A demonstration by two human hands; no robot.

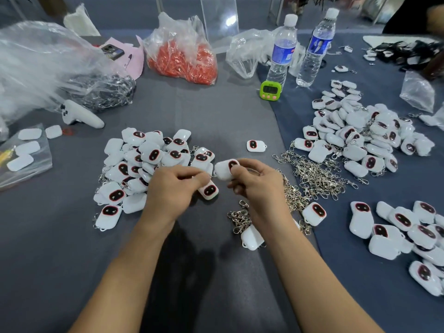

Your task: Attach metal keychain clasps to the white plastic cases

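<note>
My right hand (254,183) grips a white plastic case (222,170) with a dark oval window, held above the table at centre. My left hand (175,188) pinches at the case's left end, fingers closed; a clasp in them is too small to make out. A heap of loose metal clasps (314,174) lies to the right of my hands, and a smaller bunch (240,219) sits under my right wrist. A pile of cases with clasps (149,169) lies left of my hands. More cases are heaped at right (360,138) and lower right (408,234).
Two water bottles (281,51) stand at the back beside a green timer (270,90). A bag of orange pieces (185,58), clear plastic bags (36,68), a phone (112,52) and a white controller (79,115) lie at back left. Another person's dark sleeve (420,18) shows top right.
</note>
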